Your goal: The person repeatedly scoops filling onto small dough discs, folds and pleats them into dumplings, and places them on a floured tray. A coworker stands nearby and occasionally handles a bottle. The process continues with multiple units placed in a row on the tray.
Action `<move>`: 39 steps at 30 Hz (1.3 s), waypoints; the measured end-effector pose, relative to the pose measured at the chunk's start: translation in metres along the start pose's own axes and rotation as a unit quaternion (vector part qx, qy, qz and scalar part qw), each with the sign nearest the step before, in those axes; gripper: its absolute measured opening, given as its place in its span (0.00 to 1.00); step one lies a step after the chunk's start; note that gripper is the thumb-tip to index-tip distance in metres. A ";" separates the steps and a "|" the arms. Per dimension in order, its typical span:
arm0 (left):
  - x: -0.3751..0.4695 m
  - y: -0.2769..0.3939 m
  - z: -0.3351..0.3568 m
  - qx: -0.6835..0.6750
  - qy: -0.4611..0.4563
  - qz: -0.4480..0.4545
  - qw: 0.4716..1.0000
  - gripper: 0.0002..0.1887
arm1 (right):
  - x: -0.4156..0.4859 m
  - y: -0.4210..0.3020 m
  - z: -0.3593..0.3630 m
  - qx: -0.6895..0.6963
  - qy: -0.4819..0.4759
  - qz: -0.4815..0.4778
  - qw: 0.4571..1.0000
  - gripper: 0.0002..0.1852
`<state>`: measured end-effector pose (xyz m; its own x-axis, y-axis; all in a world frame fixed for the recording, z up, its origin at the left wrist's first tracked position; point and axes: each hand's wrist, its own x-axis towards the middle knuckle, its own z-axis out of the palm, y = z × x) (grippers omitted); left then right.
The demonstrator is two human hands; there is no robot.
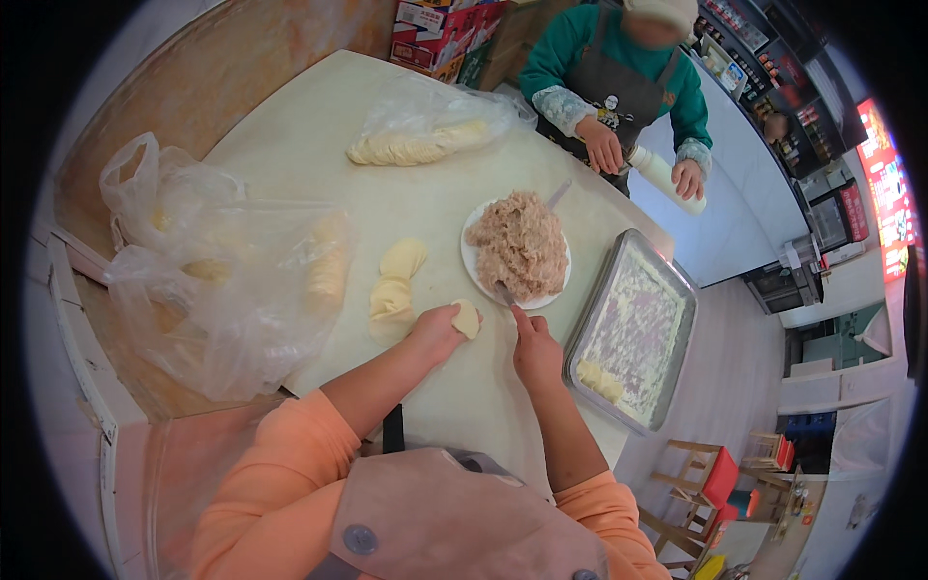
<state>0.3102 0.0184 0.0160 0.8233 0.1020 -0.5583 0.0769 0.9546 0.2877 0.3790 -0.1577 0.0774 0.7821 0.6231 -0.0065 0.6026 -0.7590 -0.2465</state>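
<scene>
A round dough wrapper rests in the fingers of my left hand. My right hand grips the handle of a thin metal utensil, whose tip is in the minced meat filling. That filling is heaped on a white plate. Left of the plate, overlapping dough wrappers lie in a row on the pale tabletop. On the right stands a metal tray dusted with flour, with a few folded dumplings in its near left corner.
Clear plastic bags holding wrappers cover the table's left side. Another bag of wrappers lies at the back. Across the table, a person in a green top holds a pale cylindrical object. Red stools stand at the lower right.
</scene>
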 end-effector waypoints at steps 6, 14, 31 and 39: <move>0.053 -0.011 -0.010 -0.017 0.064 0.031 0.997 0.16 | 0.003 -0.001 -0.002 0.023 0.003 0.016 1.000 0.20; 0.104 -0.019 -0.019 0.243 0.003 0.123 0.962 0.15 | 0.009 -0.008 0.002 0.073 -0.053 -0.005 0.996 0.23; 0.061 -0.012 0.009 -0.091 0.063 0.012 0.994 0.15 | -0.018 -0.008 0.002 0.106 -0.051 -0.002 0.993 0.22; 0.022 0.005 0.016 -0.043 0.033 0.022 0.998 0.16 | -0.012 -0.006 -0.019 0.327 -0.046 0.087 0.940 0.21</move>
<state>0.3380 0.0207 0.0172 0.7862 0.1602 -0.5969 -0.0097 0.9689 0.2473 0.3687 -0.1643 0.0972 0.8246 0.5370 -0.1777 0.2172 -0.5907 -0.7771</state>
